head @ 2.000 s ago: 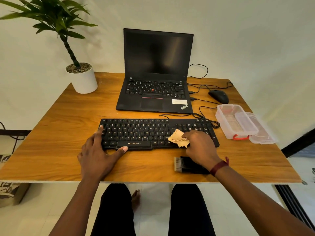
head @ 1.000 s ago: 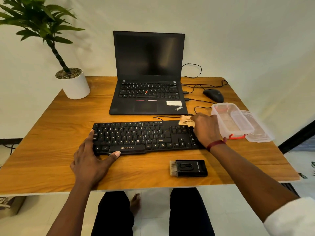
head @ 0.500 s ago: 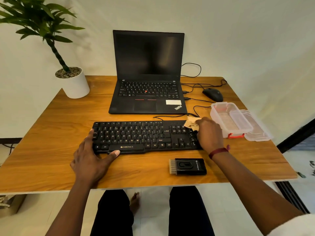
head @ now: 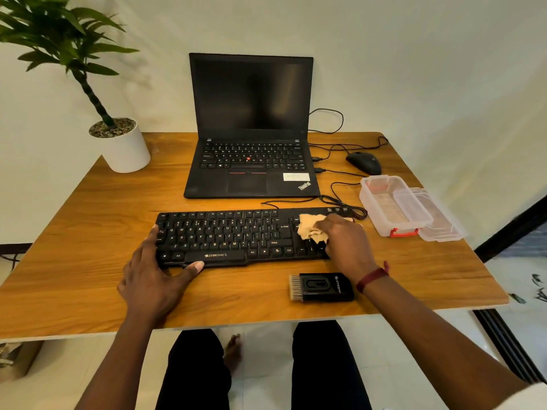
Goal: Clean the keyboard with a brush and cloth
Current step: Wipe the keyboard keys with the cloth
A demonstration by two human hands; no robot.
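A black keyboard (head: pixel 231 235) lies across the middle of the wooden table (head: pixel 88 220). My left hand (head: pixel 154 276) rests at its left end, fingers along the side and thumb on the front edge, bracing it. My right hand (head: pixel 346 241) presses a crumpled tan cloth (head: pixel 310 227) onto the keys at the right end, covering the number pad. A black brush (head: pixel 322 287) with pale bristles pointing left lies on the table in front of the keyboard, just beside my right wrist.
An open black laptop (head: pixel 251 128) stands behind the keyboard. A mouse (head: pixel 364 162) and cables lie at the back right. A clear plastic box (head: pixel 393 205) with its lid sits right of the keyboard. A potted plant (head: pixel 124 143) stands at the back left.
My right hand has slid the cloth from the keyboard's far right top corner down and leftward onto the keys. The left hand has stayed put.
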